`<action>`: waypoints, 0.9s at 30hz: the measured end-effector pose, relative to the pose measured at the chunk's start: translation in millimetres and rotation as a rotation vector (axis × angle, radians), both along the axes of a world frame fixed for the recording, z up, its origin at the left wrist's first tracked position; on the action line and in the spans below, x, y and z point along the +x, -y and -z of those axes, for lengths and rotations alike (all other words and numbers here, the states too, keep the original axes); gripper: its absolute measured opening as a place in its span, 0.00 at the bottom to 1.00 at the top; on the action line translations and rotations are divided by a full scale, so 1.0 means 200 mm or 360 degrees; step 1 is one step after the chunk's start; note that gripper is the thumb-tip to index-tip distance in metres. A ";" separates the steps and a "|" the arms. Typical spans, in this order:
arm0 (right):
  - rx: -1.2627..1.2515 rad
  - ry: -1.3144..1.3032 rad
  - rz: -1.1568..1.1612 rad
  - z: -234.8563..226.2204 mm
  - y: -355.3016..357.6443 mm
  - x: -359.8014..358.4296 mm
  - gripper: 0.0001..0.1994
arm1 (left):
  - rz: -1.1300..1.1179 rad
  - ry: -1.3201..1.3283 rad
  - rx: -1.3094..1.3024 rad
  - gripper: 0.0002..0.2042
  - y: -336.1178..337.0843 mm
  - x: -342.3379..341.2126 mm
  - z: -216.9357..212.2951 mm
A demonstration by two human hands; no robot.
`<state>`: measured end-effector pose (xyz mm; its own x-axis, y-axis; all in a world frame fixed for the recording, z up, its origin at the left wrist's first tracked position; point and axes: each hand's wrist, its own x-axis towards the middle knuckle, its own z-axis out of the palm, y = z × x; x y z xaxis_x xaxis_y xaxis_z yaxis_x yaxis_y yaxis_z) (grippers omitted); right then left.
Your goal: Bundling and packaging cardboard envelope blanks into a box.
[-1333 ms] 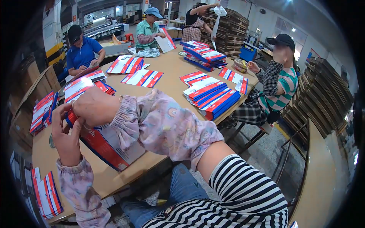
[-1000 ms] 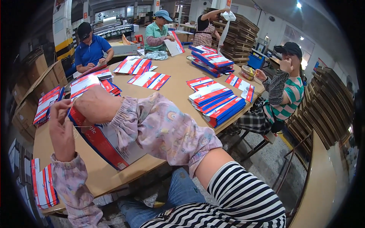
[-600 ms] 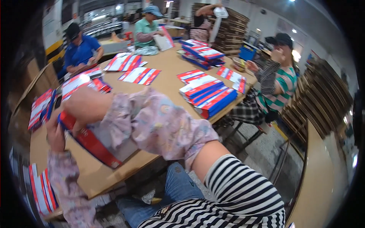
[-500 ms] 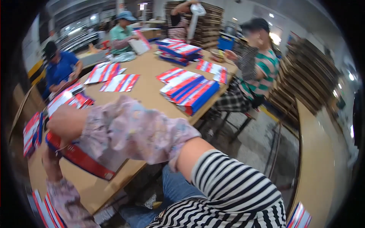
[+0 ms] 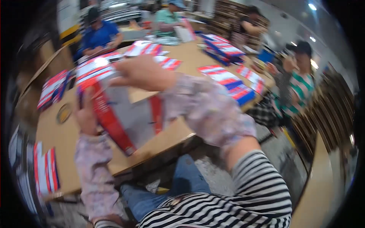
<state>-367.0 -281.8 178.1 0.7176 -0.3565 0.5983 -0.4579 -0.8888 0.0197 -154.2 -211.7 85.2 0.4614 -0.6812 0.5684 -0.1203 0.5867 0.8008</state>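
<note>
A flattish carton with red side strips and a pale grey inside [image 5: 135,110] is tilted at the near side of the table. My left hand [image 5: 86,114] is closed on its left red edge, thumb up. My right hand [image 5: 148,72] reaches across above the carton's far part; its thumb and fingers point left and look apart, blurred, with nothing visible between them. Just beyond both hands lie glossy red, white and blue striped cartons [image 5: 93,71], partly hidden by the hands.
A brown table [image 5: 182,57] bears striped carton stacks [image 5: 222,47] and flat cartons [image 5: 224,78]. A tape-like ring [image 5: 63,114] and more cartons [image 5: 52,89] lie left. Several people sit or stand around the table. Stacked brown boards [image 5: 330,110] rise at the right.
My view has turned left, so the scene shifts right. The carton has come into fuller view, its pale inside showing. My right hand has moved right, away from my left hand.
</note>
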 end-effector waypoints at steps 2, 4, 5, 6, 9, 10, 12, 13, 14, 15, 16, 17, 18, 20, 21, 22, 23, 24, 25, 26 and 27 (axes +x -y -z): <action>0.0267 -0.0159 0.0069 -0.02 -0.05 -0.11 0.19 | -0.0001 -0.0053 -0.0110 0.20 -0.07 -0.12 -0.11; 0.1046 0.0092 -0.0289 0.05 -0.12 -0.15 0.15 | -0.0119 0.0050 -0.0083 0.18 -0.10 -0.09 -0.13; 0.1168 0.0302 -0.0442 0.13 -0.14 -0.15 0.13 | -0.0099 0.0064 -0.0173 0.19 -0.09 -0.12 -0.15; 0.1307 0.0507 -0.0600 0.21 -0.16 -0.14 0.13 | -0.0097 0.0047 -0.0120 0.19 -0.11 -0.12 -0.16; 0.1402 0.1200 -0.0697 0.34 -0.16 -0.10 0.22 | -0.0084 0.0046 -0.0139 0.19 -0.16 -0.10 -0.12; 0.1323 0.1403 -0.0638 0.38 -0.16 -0.08 0.24 | -0.0096 0.0191 -0.0076 0.20 -0.20 -0.11 -0.10; 0.0874 0.1081 -0.0547 0.49 -0.09 -0.13 0.27 | -0.0136 0.0166 0.0294 0.34 -0.19 -0.14 0.07; 0.0885 0.1027 -0.0506 0.49 -0.15 -0.13 0.29 | 0.0206 0.0068 0.0390 0.39 -0.23 -0.17 0.12; 0.0695 0.0730 -0.0351 0.48 -0.17 -0.14 0.29 | -0.0019 0.0110 0.0281 0.40 -0.19 -0.19 0.32; 0.0761 0.0639 -0.0235 0.52 -0.13 -0.18 0.30 | 0.0072 -0.0007 0.0458 0.41 -0.21 -0.25 0.38; 0.0810 0.0683 -0.0142 0.52 -0.19 -0.13 0.31 | -0.0031 0.0045 0.0683 0.38 -0.24 -0.26 0.53; 0.0617 0.0441 -0.0011 0.53 -0.16 -0.16 0.32 | -0.0019 0.0003 0.0731 0.38 -0.27 -0.31 0.63; 0.0339 0.0353 0.0013 0.55 -0.15 -0.15 0.34 | 0.0008 -0.0120 0.0423 0.37 -0.28 -0.35 0.73; 0.0273 0.0385 0.0096 0.58 -0.17 -0.11 0.37 | -0.0167 -0.0128 0.0564 0.28 -0.28 -0.39 0.81; 0.0326 0.0378 0.0019 0.56 -0.19 -0.05 0.37 | -0.0203 -0.0181 0.0504 0.27 -0.29 -0.38 0.85; 0.0382 0.0371 -0.0053 0.52 -0.21 -0.01 0.36 | -0.0236 -0.0230 0.0446 0.27 -0.30 -0.37 0.89; 0.0406 0.0328 -0.0077 0.48 -0.24 0.04 0.36 | -0.0263 -0.0273 0.0467 0.27 -0.35 -0.37 0.87; 0.0371 0.0305 -0.0203 0.44 -0.25 0.11 0.35 | -0.0311 -0.0292 0.0575 0.27 -0.40 -0.35 0.79; 0.0318 0.0296 -0.0308 0.37 -0.27 0.18 0.34 | -0.0334 -0.0298 0.0667 0.27 -0.44 -0.32 0.73; 0.0355 0.0263 -0.0359 0.35 -0.31 0.26 0.34 | -0.0386 -0.0336 0.0694 0.27 -0.50 -0.27 0.74; 0.0089 0.0339 -0.0468 0.31 -0.36 0.33 0.33 | -0.0373 -0.0411 0.0539 0.28 -0.55 -0.21 0.75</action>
<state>-300.2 -210.3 115.1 0.6557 -0.1899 0.7307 -0.1712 -0.9800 -0.1011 -195.4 -101.4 -64.0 0.7214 -0.6689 0.1795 0.0096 0.2687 0.9632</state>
